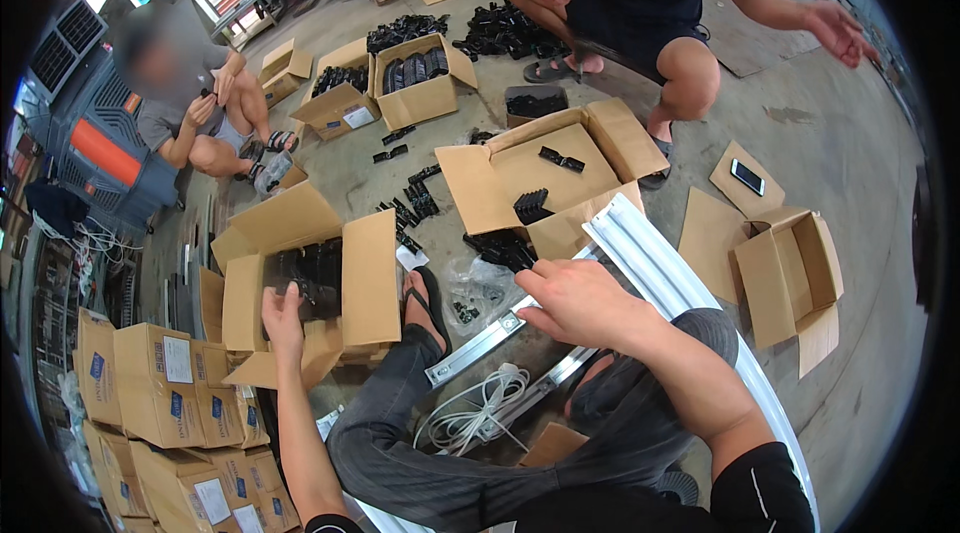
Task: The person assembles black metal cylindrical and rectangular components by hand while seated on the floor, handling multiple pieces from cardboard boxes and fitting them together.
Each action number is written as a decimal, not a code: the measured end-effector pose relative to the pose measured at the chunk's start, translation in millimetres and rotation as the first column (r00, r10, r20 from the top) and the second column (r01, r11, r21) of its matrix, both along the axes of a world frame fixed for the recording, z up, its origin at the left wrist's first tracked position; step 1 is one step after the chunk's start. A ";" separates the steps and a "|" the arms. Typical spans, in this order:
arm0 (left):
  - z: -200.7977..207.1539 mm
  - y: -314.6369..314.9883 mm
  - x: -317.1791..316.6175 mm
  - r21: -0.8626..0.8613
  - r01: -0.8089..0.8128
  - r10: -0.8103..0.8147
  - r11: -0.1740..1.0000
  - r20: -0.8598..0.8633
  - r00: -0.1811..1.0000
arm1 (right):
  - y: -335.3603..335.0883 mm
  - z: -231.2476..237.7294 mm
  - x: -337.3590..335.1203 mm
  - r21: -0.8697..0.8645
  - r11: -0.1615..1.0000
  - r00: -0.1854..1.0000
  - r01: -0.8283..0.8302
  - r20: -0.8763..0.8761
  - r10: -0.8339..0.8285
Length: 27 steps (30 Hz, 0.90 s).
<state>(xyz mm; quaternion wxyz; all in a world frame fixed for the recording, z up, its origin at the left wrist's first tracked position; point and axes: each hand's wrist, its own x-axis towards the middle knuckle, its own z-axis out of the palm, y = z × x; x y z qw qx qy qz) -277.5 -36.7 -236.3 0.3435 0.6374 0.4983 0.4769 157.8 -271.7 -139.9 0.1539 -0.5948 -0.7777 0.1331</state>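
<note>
My left hand reaches into an open cardboard box at the left, its fingers bent against a stack of black parts. What lies between those fingers is hidden. Over a silver metal rail, my right hand hovers with loosely curved fingers, the thumb apart and nothing visible in it. Just beyond it, a wider open box holds a black jointed part and a small row of black parts. More black parts lie beside that box.
Long white metal profiles run along my right side. A coiled white cable lies between my legs. Closed cartons are stacked at the left. Two people crouch across from me, near boxes of black parts. A phone rests on cardboard.
</note>
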 end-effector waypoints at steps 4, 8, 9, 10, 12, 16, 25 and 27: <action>71.3 -33.2 75.0 0.073 0.093 -0.100 0.993 0.095 0.990 | -1.1 1.2 -1.3 0.041 0.999 0.999 0.017 -0.046 -0.015; 100.8 -88.7 153.7 -0.072 0.331 -0.319 0.941 0.140 0.937 | 0.1 -5.8 -18.3 0.151 0.986 0.956 0.063 -0.292 -0.017; 106.4 -107.5 174.4 -0.102 0.398 -0.381 0.911 0.153 0.912 | 0.3 -8.7 -24.3 0.180 0.981 0.919 0.071 -0.395 0.006; 103.8 -121.9 194.1 -0.178 0.468 -0.419 0.866 0.255 0.872 | -0.2 -15.8 -28.4 0.197 0.980 0.892 0.041 -0.450 0.053; 95.4 -143.8 215.2 -0.263 0.541 -0.434 0.799 0.371 0.821 | -5.1 -16.9 -46.7 -0.013 1.000 0.781 0.029 -0.624 -0.030; 68.6 -151.8 224.1 -0.338 0.563 -0.446 0.754 0.367 0.817 | -6.6 -45.9 -59.7 -0.291 0.955 0.640 0.057 -0.723 -0.259; 63.0 -135.8 211.4 -0.404 0.518 -0.366 0.754 0.396 0.842 | 0.9 -33.6 -43.8 -0.471 0.822 0.010 -0.320 -0.869 -0.494; 61.0 -137.3 212.7 -0.454 0.563 -0.385 0.690 0.429 0.817 | 1.6 -38.7 -43.5 -0.459 0.807 0.007 -0.372 -0.870 -0.492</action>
